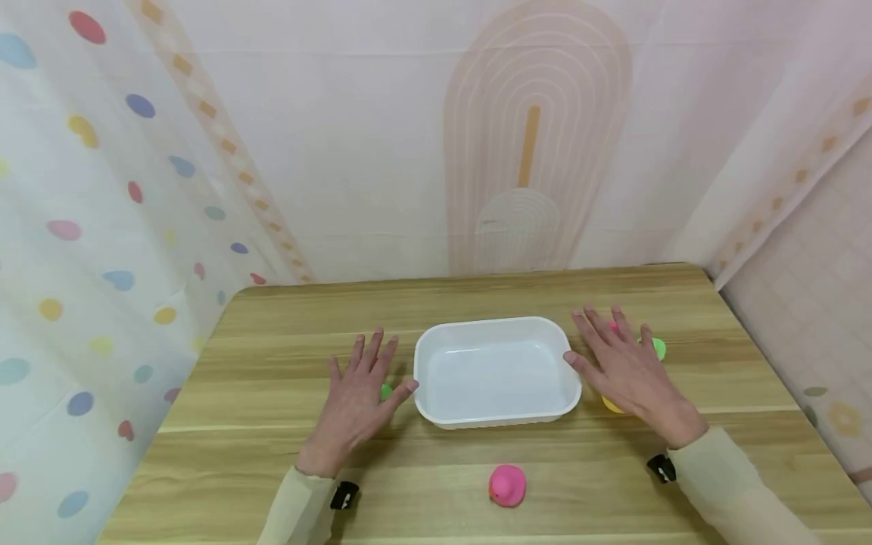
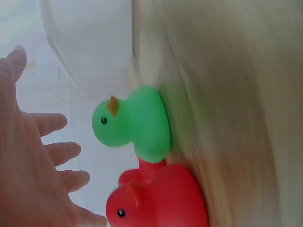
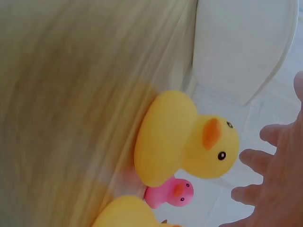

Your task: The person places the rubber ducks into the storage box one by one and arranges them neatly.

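A white rectangular basin [image 1: 497, 371] sits on the wooden table between both hands. My left hand [image 1: 357, 405] is spread flat at its left side, the thumb beside the rim. Under that hand are a green rubber duck [image 2: 147, 120] and a red rubber duck [image 2: 163, 201], with more red behind them. My right hand [image 1: 630, 375], fingers also spread, hovers at the basin's right, its thumb overlapping the rim in the head view. Below it stand a yellow rubber duck [image 3: 165, 137], a second yellow duck [image 3: 125, 215] and a small pink duck [image 3: 163, 193]. Neither hand grips anything.
Another pink duck [image 1: 507, 487] rests on the table in front of the basin. Something green [image 1: 658, 349] shows past the right hand's fingers. A patterned curtain [image 1: 381, 151] hangs behind and to the left of the table [image 1: 422, 469].
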The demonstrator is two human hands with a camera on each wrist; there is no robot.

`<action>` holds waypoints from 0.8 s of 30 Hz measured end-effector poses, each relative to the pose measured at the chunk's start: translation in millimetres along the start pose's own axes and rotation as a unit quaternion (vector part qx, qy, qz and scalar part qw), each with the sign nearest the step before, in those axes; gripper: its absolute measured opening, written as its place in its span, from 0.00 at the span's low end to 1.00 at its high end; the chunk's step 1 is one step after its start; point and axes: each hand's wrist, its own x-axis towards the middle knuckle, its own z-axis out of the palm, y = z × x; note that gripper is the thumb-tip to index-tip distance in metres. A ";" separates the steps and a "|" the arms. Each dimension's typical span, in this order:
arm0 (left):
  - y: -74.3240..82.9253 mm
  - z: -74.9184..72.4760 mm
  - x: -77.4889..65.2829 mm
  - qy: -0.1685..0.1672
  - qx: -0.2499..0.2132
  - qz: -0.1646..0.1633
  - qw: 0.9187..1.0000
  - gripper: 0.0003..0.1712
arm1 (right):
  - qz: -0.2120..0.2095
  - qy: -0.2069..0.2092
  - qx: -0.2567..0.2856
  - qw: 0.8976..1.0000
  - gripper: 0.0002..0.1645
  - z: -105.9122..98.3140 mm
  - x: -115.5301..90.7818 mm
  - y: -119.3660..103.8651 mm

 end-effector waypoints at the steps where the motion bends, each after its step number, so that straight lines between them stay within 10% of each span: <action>1: 1.4 0.1 0.4 0.000 -0.004 0.002 1.000 0.47 | -0.001 0.002 0.002 1.000 0.45 0.5 0.1 -0.3; 15: 15.2 7.6 3.1 0.040 -0.100 0.023 0.994 0.43 | -0.033 0.064 0.033 0.997 0.38 10.1 0.0 -7.1; 24: 24.8 7.5 5.3 0.028 -0.180 -0.023 0.983 0.35 | -0.035 0.079 0.093 0.992 0.33 13.2 -0.2 -9.7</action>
